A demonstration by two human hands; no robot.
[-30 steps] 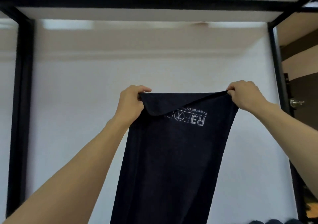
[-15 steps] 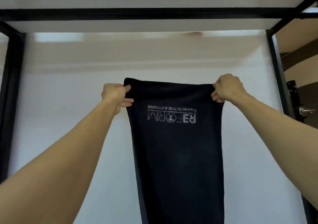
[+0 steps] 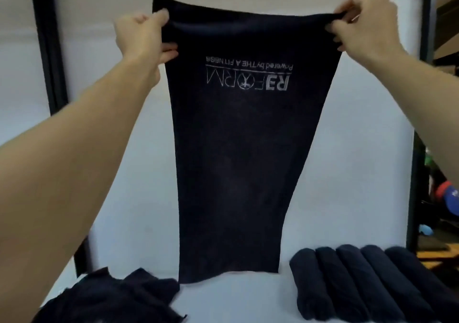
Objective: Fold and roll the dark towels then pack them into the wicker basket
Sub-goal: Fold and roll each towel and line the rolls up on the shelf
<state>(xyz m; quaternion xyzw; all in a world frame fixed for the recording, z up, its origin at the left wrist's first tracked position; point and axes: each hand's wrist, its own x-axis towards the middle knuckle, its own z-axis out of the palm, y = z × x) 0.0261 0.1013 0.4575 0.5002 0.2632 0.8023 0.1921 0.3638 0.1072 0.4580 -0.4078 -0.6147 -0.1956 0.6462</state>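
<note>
White table (image 3: 248, 303) inside a black frame (image 3: 47, 57), five rolled towels (image 3: 367, 283) lined up right, loose pile (image 3: 111, 298) left. My left hand (image 3: 141, 34) and right hand (image 3: 365, 22) pinch the dark towel's (image 3: 238, 161) top corners, so it hangs over the table.

Bare forearms (image 3: 74, 163); bare left hand (image 3: 141, 37), right hand (image 3: 365, 22).

Table (image 3: 236, 303) w/ 5 rolled towels (image 3: 360, 280), loose pile (image 3: 111, 298).

Cam now tilts down: table (image 3: 236, 303) comes into view, w/ 5 rolled towels (image 3: 360, 285) near right & loose dark pile (image 3: 109, 298) near left. Held towel (image 3: 238, 161) looms bigger, bottom hem now visible; top edge sags slightly btwn left hand (image 3: 141, 37) & right hand (image 3: 365, 22).
</note>
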